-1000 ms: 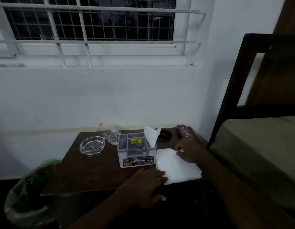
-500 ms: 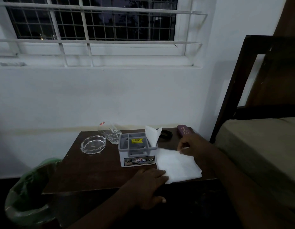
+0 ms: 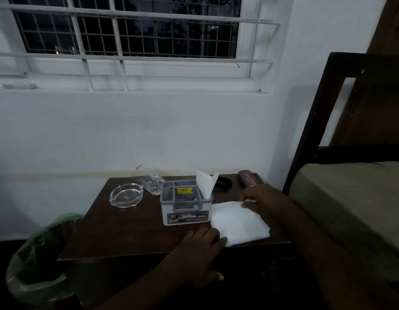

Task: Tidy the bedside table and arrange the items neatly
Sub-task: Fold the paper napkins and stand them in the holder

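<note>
Folding the napkin (image 3: 238,222) at lower centre-right of the bench (image 3: 127,233), we pinch its far corner with our right hand (image 3: 263,200); our left hand (image 3: 200,251) lies spread, pinning the near corner. Light, limp paper, we judge: hold corners, press gently.

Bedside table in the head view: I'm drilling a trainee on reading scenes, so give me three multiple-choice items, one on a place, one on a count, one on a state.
1. Where is the ashtray?
A. left of the caddy
B. on the bed
C. in the bin

2. How many hands touch the folded tissue?
A. none
B. one
C. two

3. How does the drinking glass lie?
A. upright
B. tipped on its side
C. upside down in the caddy

Answers:
1 A: it sits left of the grey caddy.
2 C: the left hand holds the near corner, the right hand the far edge.
3 B: its open mouth faces sideways.
</note>
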Demonstrator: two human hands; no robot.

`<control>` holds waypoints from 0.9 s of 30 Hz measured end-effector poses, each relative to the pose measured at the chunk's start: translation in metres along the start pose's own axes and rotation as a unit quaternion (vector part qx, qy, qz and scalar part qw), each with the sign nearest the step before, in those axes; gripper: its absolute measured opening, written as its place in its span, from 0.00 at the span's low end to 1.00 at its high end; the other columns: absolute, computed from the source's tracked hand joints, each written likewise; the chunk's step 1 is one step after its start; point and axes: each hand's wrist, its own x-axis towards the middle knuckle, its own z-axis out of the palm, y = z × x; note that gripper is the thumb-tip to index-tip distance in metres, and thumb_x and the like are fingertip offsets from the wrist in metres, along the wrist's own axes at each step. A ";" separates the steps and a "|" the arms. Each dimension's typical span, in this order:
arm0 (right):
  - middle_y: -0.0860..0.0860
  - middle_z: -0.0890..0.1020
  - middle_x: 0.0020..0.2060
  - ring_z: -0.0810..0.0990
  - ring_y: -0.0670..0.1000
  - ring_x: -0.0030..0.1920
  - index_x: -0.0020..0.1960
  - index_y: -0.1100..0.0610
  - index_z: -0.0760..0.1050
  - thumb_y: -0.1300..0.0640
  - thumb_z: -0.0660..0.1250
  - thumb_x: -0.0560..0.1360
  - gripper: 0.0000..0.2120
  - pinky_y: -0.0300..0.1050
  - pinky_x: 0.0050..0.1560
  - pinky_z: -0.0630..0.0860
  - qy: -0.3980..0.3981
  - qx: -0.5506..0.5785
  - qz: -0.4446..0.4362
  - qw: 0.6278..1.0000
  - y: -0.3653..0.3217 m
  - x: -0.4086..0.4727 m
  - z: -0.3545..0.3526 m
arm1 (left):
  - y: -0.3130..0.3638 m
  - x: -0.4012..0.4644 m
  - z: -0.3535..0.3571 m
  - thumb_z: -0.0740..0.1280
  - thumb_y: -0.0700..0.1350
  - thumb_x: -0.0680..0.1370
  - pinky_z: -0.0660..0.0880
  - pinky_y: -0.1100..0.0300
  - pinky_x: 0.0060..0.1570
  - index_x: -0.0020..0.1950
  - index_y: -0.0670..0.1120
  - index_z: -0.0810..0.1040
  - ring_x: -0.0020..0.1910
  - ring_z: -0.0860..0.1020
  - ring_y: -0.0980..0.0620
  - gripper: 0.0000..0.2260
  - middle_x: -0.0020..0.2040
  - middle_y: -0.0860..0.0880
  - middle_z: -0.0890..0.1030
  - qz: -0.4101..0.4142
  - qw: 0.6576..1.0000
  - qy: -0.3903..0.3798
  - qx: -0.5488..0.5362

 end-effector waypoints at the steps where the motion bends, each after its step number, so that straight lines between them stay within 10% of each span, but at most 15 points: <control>1: 0.43 0.82 0.47 0.79 0.46 0.51 0.50 0.50 0.81 0.54 0.68 0.76 0.04 0.28 0.38 0.63 0.025 -0.011 0.000 1.000 -0.001 0.001 0.003 | 0.000 0.000 0.000 0.60 0.65 0.76 0.60 0.47 0.69 0.78 0.48 0.54 0.71 0.59 0.44 0.37 0.73 0.45 0.61 0.000 1.000 -0.002 0.001; 8: 0.47 0.81 0.60 0.74 0.46 0.65 0.47 0.51 0.83 0.58 0.71 0.73 0.04 0.47 0.63 0.72 0.000 0.027 -0.023 0.999 0.006 0.005 0.012 | 0.002 -0.002 0.000 0.61 0.65 0.76 0.60 0.46 0.69 0.78 0.48 0.54 0.72 0.58 0.44 0.37 0.73 0.45 0.61 -0.002 1.000 -0.003 0.000; 15: 0.46 0.81 0.53 0.77 0.43 0.55 0.49 0.52 0.84 0.56 0.73 0.72 0.06 0.35 0.57 0.73 -0.180 0.017 -0.049 0.982 0.001 0.003 -0.014 | 0.000 -0.001 0.005 0.62 0.65 0.75 0.57 0.46 0.71 0.78 0.49 0.53 0.74 0.55 0.43 0.38 0.77 0.44 0.55 -0.004 1.000 0.004 -0.001; 22: 0.48 0.81 0.58 0.77 0.48 0.60 0.41 0.46 0.84 0.56 0.75 0.69 0.05 0.50 0.65 0.72 -0.286 0.019 0.003 0.958 -0.007 0.001 -0.002 | 0.003 -0.005 0.008 0.62 0.65 0.74 0.59 0.44 0.70 0.78 0.51 0.54 0.76 0.51 0.40 0.37 0.78 0.44 0.31 -0.013 1.000 0.019 0.008; 27: 0.46 0.76 0.65 0.69 0.43 0.67 0.48 0.52 0.85 0.45 0.71 0.73 0.12 0.38 0.64 0.64 -0.295 0.024 0.028 0.955 -0.010 -0.001 -0.001 | 0.004 -0.003 0.007 0.63 0.64 0.74 0.59 0.44 0.68 0.77 0.47 0.57 0.75 0.55 0.40 0.37 0.80 0.44 0.42 -0.007 1.000 0.002 0.029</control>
